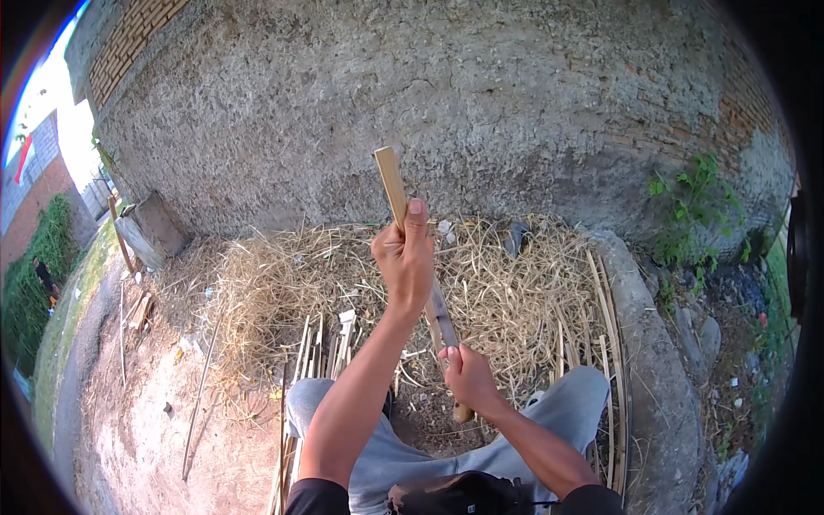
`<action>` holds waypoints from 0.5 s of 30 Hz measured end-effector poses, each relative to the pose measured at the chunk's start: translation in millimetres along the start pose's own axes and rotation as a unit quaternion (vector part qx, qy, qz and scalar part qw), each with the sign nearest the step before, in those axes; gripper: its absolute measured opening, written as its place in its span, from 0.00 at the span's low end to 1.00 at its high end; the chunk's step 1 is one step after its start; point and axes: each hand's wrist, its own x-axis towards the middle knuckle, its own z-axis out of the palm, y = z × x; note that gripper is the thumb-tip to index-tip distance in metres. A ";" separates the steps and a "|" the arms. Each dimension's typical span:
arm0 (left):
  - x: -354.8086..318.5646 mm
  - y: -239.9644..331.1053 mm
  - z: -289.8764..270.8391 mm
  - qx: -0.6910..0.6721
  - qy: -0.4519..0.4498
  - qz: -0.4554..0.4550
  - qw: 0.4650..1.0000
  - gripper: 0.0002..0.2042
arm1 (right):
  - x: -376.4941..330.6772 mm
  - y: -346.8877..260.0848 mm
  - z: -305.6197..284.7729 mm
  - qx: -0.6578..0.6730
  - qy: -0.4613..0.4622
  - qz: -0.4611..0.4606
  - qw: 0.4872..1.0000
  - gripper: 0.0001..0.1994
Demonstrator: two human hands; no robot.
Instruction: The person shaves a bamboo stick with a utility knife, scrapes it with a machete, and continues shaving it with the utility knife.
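Observation:
My left hand [407,262] is closed round a pale, flat bamboo strip [391,182], thumb pointing up along it. The strip's upper end rises above my fist, tilted slightly left. In my right hand [470,378], lower down and nearer my body, is a knife; the butt of its wooden handle [463,414] shows below the fist. The grey knife blade [441,311] slants up and left toward my left hand, lying along the strip's lower part. Where blade and strip meet under my left hand is hidden.
A heap of bamboo shavings [506,318] covers the ground ahead, below a rough wall [412,103]. Long strips [611,343] lie beside my bent legs [566,408]. A thin stick [202,395] lies on the dirt at left. Green plants [695,206] grow at right.

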 end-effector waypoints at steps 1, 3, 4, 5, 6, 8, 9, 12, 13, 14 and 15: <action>-0.7 -1.7 -2.9 0.001 0.002 -0.009 1.000 0.26 | 5.5 -28.4 -14.5 0.041 -0.016 0.035 0.998 0.11; -8.4 4.4 0.3 0.020 0.000 -0.016 1.000 0.26 | 11.9 -56.9 -23.3 0.101 -0.034 0.083 0.991 0.10; -9.3 4.3 3.6 0.015 -0.006 -0.018 1.000 0.26 | 8.8 -45.8 -12.6 0.099 -0.027 0.086 0.991 0.10; -10.5 3.5 6.1 0.007 -0.002 -0.022 1.000 0.26 | 3.5 -22.8 6.6 0.059 0.035 0.014 0.998 0.10; -8.8 2.3 4.0 0.005 0.008 -0.021 1.000 0.26 | 2.8 -11.6 19.5 0.020 0.092 -0.063 0.994 0.10; -6.1 -1.8 -8.8 0.018 0.013 -0.010 1.000 0.26 | 17.1 -56.8 -10.7 0.026 -0.026 0.050 0.998 0.11; -8.0 2.4 -8.3 0.020 0.013 -0.007 1.000 0.26 | 23.6 -66.4 -18.4 0.026 -0.037 0.057 0.997 0.12; -11.6 2.4 0.6 0.034 0.019 -0.001 0.999 0.26 | 33.9 -62.1 -23.7 0.012 -0.024 0.024 0.999 0.14; -11.4 1.6 2.5 0.044 0.009 0.004 0.999 0.26 | 30.5 -59.0 -22.8 0.013 -0.025 0.044 0.999 0.14; -10.6 1.0 3.4 0.054 -0.002 0.009 0.999 0.26 | 26.1 -54.0 -21.2 0.015 -0.027 0.064 0.997 0.14; -11.4 2.1 6.2 0.050 -0.004 0.008 0.999 0.26 | 15.0 -34.2 -16.0 0.012 -0.023 0.065 0.998 0.14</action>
